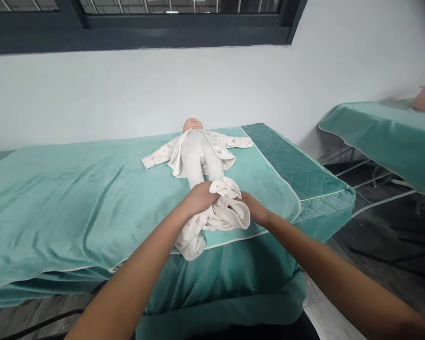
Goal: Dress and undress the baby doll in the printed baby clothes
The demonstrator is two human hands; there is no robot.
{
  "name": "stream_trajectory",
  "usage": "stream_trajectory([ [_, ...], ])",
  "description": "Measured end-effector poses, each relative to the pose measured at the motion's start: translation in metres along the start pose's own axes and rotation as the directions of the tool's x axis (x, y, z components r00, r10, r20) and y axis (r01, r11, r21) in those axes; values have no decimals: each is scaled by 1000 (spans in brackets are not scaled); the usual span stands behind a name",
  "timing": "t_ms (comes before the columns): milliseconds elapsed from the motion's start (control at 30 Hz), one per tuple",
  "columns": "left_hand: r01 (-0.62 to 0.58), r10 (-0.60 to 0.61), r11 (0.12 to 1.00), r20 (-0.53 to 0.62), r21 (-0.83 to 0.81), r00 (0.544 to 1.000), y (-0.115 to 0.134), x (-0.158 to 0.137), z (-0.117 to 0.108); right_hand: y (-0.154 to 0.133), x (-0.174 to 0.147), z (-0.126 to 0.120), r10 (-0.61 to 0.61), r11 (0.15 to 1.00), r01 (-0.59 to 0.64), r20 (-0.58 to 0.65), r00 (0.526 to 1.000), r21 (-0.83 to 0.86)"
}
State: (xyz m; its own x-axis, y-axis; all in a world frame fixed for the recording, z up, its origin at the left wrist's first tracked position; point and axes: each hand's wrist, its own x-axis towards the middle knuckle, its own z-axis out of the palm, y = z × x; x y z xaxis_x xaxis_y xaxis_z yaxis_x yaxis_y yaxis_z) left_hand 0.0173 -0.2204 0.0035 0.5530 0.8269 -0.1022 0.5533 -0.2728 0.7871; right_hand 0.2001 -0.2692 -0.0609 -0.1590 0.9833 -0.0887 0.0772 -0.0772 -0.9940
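A baby doll point(196, 153) lies on its back, head toward the wall, with a white fabric body and legs. An open white printed baby jacket point(226, 140) is on its arms, the front panels spread to the sides. At the doll's feet, my left hand point(201, 197) is closed on a bunched pair of white printed baby pants point(230, 215). My right hand point(253, 208) grips the other side of the same pants, thumb at the cloth's edge. One pant leg hangs toward the bed's front edge. The doll's feet are hidden by the cloth and my left hand.
The doll rests on a bed with a green velvety cover point(56, 198) edged in white piping. A quilted darker green strip point(301, 160) runs along the right. Behind stands a white wall point(127, 94) under a dark window frame point(184, 35). Another green-covered bed point(382, 137) is at right.
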Motion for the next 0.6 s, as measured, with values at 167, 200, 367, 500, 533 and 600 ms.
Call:
stream_trajectory([
  [167,81,-74,939,34,-333,997,-3,-2,-4,8,6,1,-87,994,93,-99,991,55],
  [200,87,-81,917,33,-388,996,-4,-2,-5,9,9,1,-108,992,115,-139,984,49],
  [367,79,-83,873,13,-482,996,-2,1,-14,14,30,3,-183,983,183,-350,919,-33],
  [500,59,-87,896,-44,-440,995,-1,11,-23,13,46,8,-250,966,251,-426,869,-54],
  [533,65,-96,896,-47,-439,994,-1,13,-25,12,50,9,-250,966,250,-444,861,-60],
  [600,103,-129,881,-24,-462,991,0,17,-32,11,56,11,-237,969,240,-450,861,-49],
])
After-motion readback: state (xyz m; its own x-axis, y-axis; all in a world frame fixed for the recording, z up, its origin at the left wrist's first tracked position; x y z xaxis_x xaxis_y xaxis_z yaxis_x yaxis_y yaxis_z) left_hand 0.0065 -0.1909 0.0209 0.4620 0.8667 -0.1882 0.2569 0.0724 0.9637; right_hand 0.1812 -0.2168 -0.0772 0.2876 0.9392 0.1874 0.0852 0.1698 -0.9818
